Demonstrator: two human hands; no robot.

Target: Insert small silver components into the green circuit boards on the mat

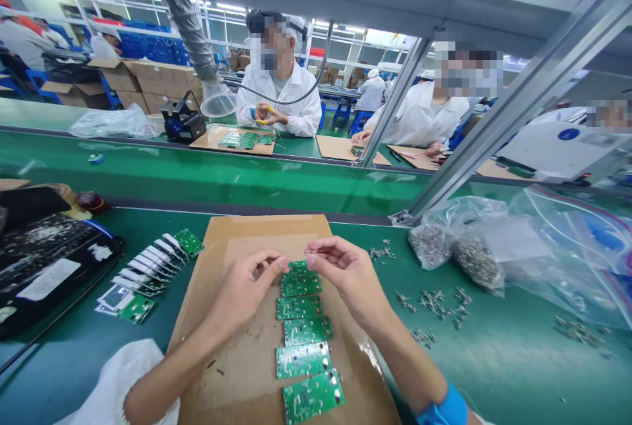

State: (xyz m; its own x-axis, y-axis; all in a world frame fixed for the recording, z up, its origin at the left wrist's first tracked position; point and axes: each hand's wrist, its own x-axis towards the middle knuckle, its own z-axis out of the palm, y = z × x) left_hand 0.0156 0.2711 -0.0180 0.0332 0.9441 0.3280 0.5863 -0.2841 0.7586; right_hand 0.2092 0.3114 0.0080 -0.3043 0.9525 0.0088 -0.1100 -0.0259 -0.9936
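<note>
Green circuit boards point(302, 360) lie in a column on a sheet of brown cardboard point(237, 372). My left hand point(249, 283) is closed in a pinch at the upper left of the farthest board point(300, 280); what its fingertips hold, if anything, is too small to make out. At that board's upper right, my right hand point(348, 274) has thumb and forefinger pressed together, the other fingers curled. Anything in that pinch cannot be made out. A blue band point(447, 406) circles my right wrist.
Small metal parts point(437, 303) lie in loose piles on the right, beside plastic bags point(476, 257) of them. Leaning white-and-green boards point(148, 267) and a black machine point(49, 260) stand left. A metal post point(494, 109) slants up at right. Co-workers point(279, 89) sit across the green line.
</note>
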